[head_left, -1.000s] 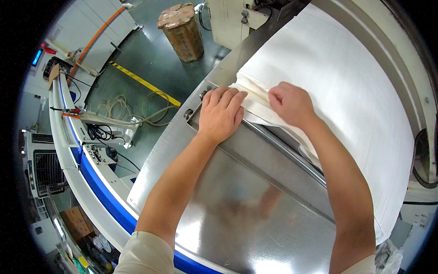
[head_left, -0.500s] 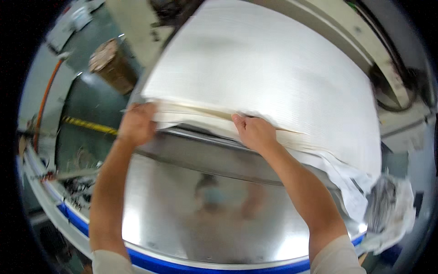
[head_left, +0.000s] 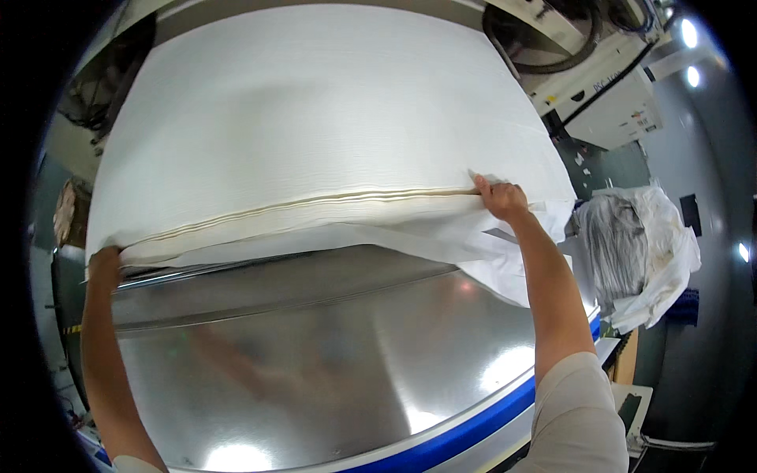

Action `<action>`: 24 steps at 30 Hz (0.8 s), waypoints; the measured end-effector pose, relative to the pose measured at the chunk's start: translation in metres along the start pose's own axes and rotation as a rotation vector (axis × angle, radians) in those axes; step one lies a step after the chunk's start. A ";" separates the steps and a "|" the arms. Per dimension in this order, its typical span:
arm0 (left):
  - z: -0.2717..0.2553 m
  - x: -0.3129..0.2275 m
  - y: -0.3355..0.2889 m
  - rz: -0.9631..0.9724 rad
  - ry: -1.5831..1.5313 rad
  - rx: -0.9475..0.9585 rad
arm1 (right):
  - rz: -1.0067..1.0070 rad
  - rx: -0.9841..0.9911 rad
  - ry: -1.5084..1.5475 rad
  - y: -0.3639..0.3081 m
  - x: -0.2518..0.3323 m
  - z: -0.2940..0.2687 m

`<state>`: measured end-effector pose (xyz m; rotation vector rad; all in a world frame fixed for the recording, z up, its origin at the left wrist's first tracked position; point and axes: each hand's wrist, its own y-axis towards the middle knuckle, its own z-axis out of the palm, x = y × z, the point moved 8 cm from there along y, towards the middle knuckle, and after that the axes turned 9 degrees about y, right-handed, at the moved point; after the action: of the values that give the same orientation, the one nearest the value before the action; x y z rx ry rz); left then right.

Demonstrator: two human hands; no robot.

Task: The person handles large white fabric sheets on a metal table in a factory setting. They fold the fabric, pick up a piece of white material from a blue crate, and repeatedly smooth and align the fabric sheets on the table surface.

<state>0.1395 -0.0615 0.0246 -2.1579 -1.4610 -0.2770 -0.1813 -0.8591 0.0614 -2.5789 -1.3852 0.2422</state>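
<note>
A wide stack of thin white sheets [head_left: 331, 118], cloth-like in look, covers the machine bed, its near edges showing as cream-coloured layers. At the stack's near left corner my left hand [head_left: 104, 266] is closed on the edge, its fingertips mostly hidden. My right hand [head_left: 502, 199] grips the layered edge near the right end, thumb on top. Between my hands the edge runs in a long, slightly bowed line. Below it a loose white under-sheet [head_left: 339, 236] hangs out and crumples towards the right.
A shiny metal plate [head_left: 315, 378] fills the near side, bordered by a blue strip [head_left: 465, 418]. On the right sits a bundle of grey and white material [head_left: 623, 252]. A white machine housing [head_left: 611, 114] stands at the far right, and a brown container [head_left: 69, 213] at the left.
My right hand has slid far right along the edge, while my left hand stays at the left corner. The layered edge lies straighter between them. The view has turned to the right.
</note>
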 end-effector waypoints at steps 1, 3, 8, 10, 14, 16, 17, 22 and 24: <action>0.015 0.009 0.005 -0.046 0.025 -0.005 | 0.039 -0.044 -0.118 0.010 -0.032 0.005; 0.034 0.043 0.003 -0.172 0.090 -0.016 | 0.055 -0.022 -0.148 0.028 -0.069 0.011; 0.045 0.039 0.007 -0.245 -0.081 -0.076 | 0.162 0.148 -0.242 0.027 -0.180 -0.004; 0.068 0.096 -0.016 -0.244 -0.260 -0.154 | 0.253 0.183 -0.234 0.040 -0.200 0.000; 0.102 0.055 0.037 -0.053 -0.143 -0.069 | 0.175 0.332 -0.320 0.033 -0.336 -0.008; 0.096 0.091 0.010 0.027 0.271 -0.027 | 0.322 0.323 -0.020 0.047 -0.311 0.014; 0.068 0.111 0.000 -0.040 0.017 -0.387 | 0.282 0.282 -0.131 0.049 -0.311 0.020; 0.058 0.038 -0.001 -0.179 0.011 -0.045 | 0.380 0.093 -0.375 0.030 -0.279 0.005; 0.023 0.019 -0.012 -0.182 0.211 -0.026 | 0.314 0.046 -0.352 0.022 -0.277 -0.007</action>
<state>0.1333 -0.0311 0.0171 -1.9496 -1.5377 -0.5738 -0.3137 -1.1032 0.0754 -2.8009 -1.0391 0.7996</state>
